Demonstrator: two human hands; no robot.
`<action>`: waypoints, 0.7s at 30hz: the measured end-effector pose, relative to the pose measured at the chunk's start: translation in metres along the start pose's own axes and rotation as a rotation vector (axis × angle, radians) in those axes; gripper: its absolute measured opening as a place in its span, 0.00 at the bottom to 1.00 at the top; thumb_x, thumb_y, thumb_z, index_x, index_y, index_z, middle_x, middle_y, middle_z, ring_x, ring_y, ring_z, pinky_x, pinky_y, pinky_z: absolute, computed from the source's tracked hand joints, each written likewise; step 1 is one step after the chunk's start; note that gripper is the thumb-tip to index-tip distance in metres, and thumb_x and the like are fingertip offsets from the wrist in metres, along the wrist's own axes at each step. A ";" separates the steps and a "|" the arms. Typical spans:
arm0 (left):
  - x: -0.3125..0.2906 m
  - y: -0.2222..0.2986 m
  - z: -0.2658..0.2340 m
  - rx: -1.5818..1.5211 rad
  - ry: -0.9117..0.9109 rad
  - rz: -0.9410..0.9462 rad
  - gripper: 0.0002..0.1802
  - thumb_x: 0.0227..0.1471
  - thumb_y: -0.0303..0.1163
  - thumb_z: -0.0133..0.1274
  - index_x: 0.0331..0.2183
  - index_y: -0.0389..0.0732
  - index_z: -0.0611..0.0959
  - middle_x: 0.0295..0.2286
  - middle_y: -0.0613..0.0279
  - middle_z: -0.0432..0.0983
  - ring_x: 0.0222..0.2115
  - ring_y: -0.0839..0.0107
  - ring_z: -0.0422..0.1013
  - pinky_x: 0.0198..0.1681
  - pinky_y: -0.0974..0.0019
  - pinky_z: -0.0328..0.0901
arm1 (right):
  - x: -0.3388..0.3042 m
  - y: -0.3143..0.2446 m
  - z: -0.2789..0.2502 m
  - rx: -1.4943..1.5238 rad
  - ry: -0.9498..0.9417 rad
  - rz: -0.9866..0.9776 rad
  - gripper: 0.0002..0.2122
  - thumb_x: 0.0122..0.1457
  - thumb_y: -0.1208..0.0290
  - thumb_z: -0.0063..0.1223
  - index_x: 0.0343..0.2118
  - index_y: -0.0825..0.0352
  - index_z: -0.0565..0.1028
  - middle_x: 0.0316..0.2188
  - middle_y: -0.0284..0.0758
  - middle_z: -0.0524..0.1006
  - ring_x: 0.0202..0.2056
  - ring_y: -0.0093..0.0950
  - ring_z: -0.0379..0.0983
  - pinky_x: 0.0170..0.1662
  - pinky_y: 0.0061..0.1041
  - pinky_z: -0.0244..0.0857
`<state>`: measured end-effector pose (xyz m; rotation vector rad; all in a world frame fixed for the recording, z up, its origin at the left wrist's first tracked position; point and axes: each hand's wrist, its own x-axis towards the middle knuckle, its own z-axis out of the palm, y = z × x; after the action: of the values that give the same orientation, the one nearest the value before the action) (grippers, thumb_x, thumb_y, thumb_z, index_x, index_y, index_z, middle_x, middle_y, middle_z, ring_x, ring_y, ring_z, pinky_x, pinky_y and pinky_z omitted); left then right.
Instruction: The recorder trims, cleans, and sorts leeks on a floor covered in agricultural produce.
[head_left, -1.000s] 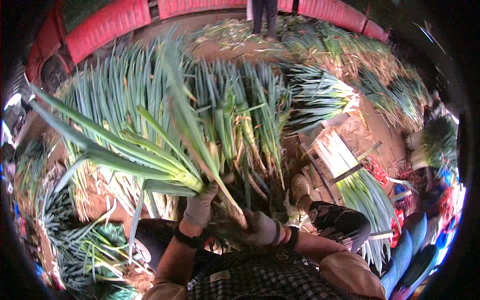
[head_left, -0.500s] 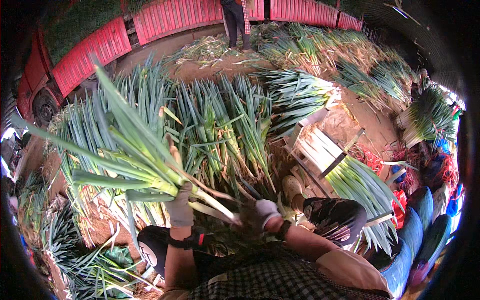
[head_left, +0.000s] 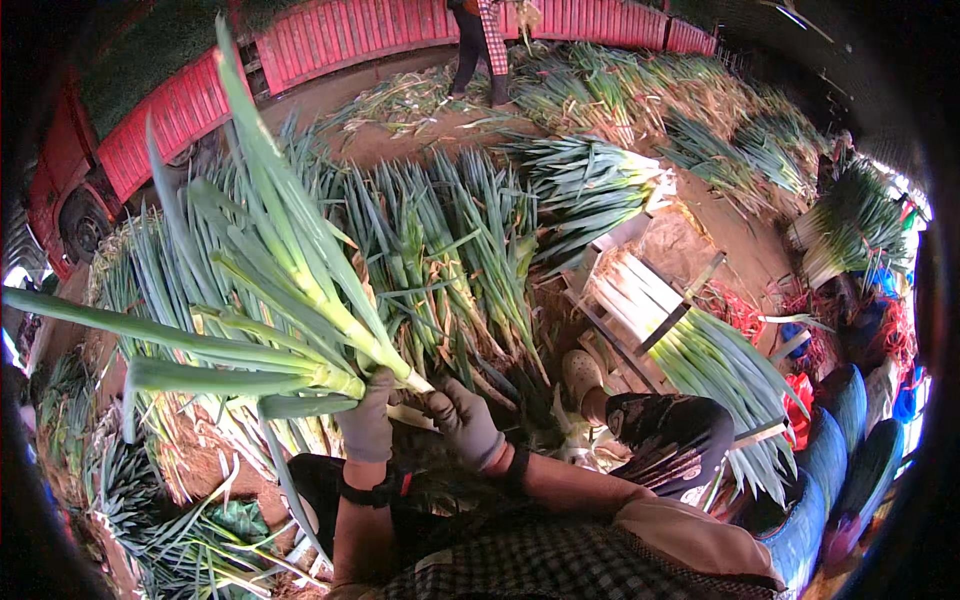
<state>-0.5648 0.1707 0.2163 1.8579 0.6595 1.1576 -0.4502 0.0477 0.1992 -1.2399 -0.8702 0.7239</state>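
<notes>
A few large green onions (head_left: 320, 300) lie across my lap area, their broad leaves fanned out to the far left. My gloved left hand (head_left: 368, 415) is closed around them where the leaves meet the white stems. Beside it, my gloved right hand (head_left: 466, 425) pinches the white stem of one onion, fingers closed; the root end is hidden behind that hand. Just beyond both hands, a dense row of unsorted green onions (head_left: 440, 250) leans on the ground with drooping outer leaves.
At right, a wooden rack (head_left: 640, 350) bears cleaned green onions (head_left: 690, 340). Behind it lies a stacked pile of onions (head_left: 590, 190). A red-sided truck (head_left: 180, 120) stands at the back, near a person (head_left: 475, 50). Blue rounded bundles (head_left: 825, 460) sit at lower right.
My right hand has moved left and up to the stem beside my left hand. The onions have swung a little upright. The person at the back has shifted slightly.
</notes>
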 end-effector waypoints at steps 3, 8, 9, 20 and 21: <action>-0.002 -0.024 0.005 -0.472 -0.056 -0.305 0.17 0.49 0.24 0.51 0.43 0.31 0.72 0.35 0.62 0.70 0.33 0.72 0.67 0.36 0.67 0.63 | 0.006 -0.015 0.008 -0.019 0.092 -0.124 0.18 0.62 0.58 0.45 0.41 0.72 0.70 0.26 0.33 0.72 0.30 0.18 0.65 0.34 0.21 0.62; -0.014 0.012 0.043 -0.319 0.043 -0.208 0.29 0.41 0.24 0.59 0.47 0.33 0.71 0.41 0.60 0.69 0.41 0.70 0.65 0.44 0.68 0.63 | 0.032 -0.046 -0.006 -0.074 0.131 -0.150 0.19 0.62 0.60 0.47 0.44 0.74 0.69 0.30 0.37 0.75 0.32 0.20 0.68 0.38 0.22 0.65; -0.011 0.028 0.049 -0.354 0.120 -0.215 0.26 0.41 0.24 0.58 0.46 0.34 0.72 0.40 0.62 0.70 0.39 0.72 0.66 0.42 0.70 0.64 | 0.044 -0.029 -0.008 0.127 0.175 -0.135 0.18 0.60 0.59 0.50 0.41 0.73 0.71 0.27 0.28 0.73 0.30 0.18 0.66 0.36 0.18 0.62; 0.008 -0.059 -0.013 -0.925 0.255 -0.210 0.14 0.54 0.32 0.48 0.43 0.36 0.73 0.34 0.62 0.72 0.19 0.79 0.65 0.19 0.77 0.59 | -0.026 -0.014 -0.030 -0.178 -0.041 0.039 0.14 0.61 0.63 0.49 0.38 0.72 0.74 0.26 0.33 0.75 0.31 0.16 0.67 0.35 0.19 0.64; 0.005 -0.046 -0.002 -0.858 0.343 -0.232 0.12 0.54 0.31 0.48 0.40 0.37 0.73 0.30 0.63 0.72 0.16 0.78 0.64 0.17 0.76 0.57 | -0.038 -0.014 -0.034 -0.185 -0.025 0.041 0.14 0.61 0.63 0.49 0.38 0.72 0.74 0.26 0.33 0.75 0.31 0.16 0.67 0.35 0.19 0.64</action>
<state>-0.5649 0.1991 0.1798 0.8533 0.4349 1.3313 -0.4391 -0.0036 0.2035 -1.4188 -0.9511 0.7044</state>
